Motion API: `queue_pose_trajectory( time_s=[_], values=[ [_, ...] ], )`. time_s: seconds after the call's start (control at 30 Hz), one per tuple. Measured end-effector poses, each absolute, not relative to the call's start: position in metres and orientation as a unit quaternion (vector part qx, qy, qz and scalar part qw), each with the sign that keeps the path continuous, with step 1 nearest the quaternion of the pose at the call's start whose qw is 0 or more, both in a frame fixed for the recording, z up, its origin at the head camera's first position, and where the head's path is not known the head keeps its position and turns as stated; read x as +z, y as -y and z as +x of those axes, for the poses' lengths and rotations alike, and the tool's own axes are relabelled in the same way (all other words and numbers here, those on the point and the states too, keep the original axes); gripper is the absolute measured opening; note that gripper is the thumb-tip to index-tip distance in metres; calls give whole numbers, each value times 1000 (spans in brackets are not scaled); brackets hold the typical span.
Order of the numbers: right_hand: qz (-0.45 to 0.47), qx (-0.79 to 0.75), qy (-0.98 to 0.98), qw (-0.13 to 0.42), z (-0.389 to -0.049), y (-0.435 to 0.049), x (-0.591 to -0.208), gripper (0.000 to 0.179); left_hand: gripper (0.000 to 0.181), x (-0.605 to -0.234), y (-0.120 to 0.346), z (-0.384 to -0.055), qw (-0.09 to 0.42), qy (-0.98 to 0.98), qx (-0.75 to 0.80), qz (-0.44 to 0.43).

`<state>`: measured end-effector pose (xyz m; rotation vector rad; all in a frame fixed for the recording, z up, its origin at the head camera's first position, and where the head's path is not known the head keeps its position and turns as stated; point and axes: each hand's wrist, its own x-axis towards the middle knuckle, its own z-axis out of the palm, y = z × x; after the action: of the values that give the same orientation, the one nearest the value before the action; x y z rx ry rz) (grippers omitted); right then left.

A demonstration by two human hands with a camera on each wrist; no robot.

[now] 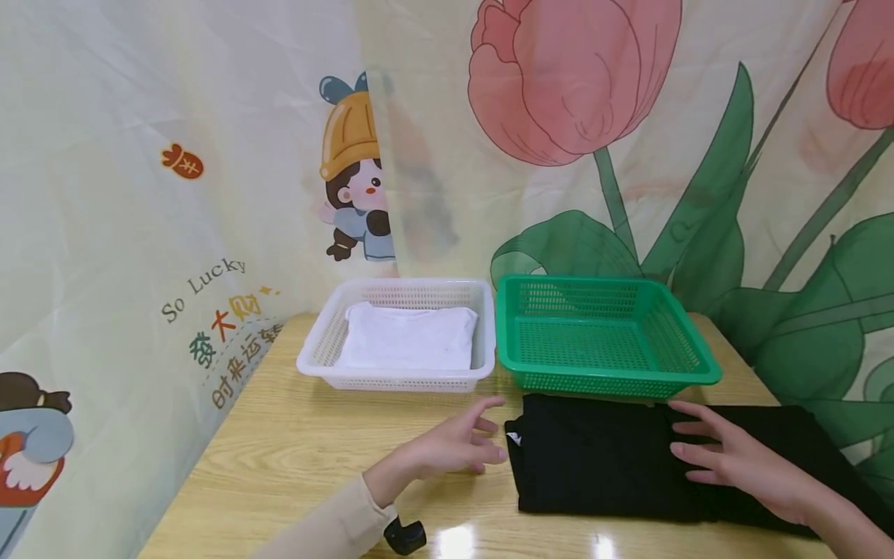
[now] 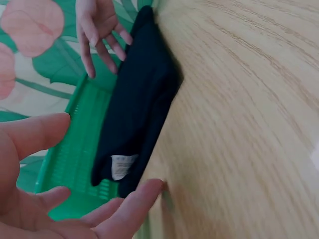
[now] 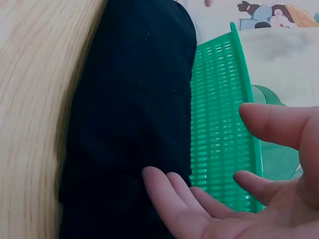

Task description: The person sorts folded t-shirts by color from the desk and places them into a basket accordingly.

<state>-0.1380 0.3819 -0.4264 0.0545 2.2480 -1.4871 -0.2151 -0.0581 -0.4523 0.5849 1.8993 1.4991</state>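
Note:
A black folded garment (image 1: 594, 458) lies on the table in front of the green basket, a small white label (image 2: 122, 166) showing at its left end. My left hand (image 1: 457, 442) is just off that left end, fingers spread and holding nothing. Over the garment's middle, where a fold line runs, is my right hand (image 1: 740, 462), its fingers apart and slightly bent. In the right wrist view the right fingertips (image 3: 152, 174) are right at the black cloth, with nothing gripped. The garment's right part stretches out beneath the right forearm.
Behind the garment stands a green plastic basket (image 1: 608, 380) with nothing in it. To its left, a white basket (image 1: 398, 379) holds a folded white garment (image 1: 412, 338). The wooden table (image 1: 293, 458) meets a printed curtain (image 1: 265, 116) at the back.

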Motion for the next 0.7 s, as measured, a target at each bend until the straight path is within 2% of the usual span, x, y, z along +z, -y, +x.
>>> queue_pose_trajectory(
  time_s=[0.23,0.7],
  values=[
    [-5,-545,-802,245,-134,-377,-437,86,89,-461,40,-219,358,-691,600,186],
    [27,-552,-800,235,-136,-366,-445,91,86,-461,25,-218,359,-688,606,178]
  ],
)
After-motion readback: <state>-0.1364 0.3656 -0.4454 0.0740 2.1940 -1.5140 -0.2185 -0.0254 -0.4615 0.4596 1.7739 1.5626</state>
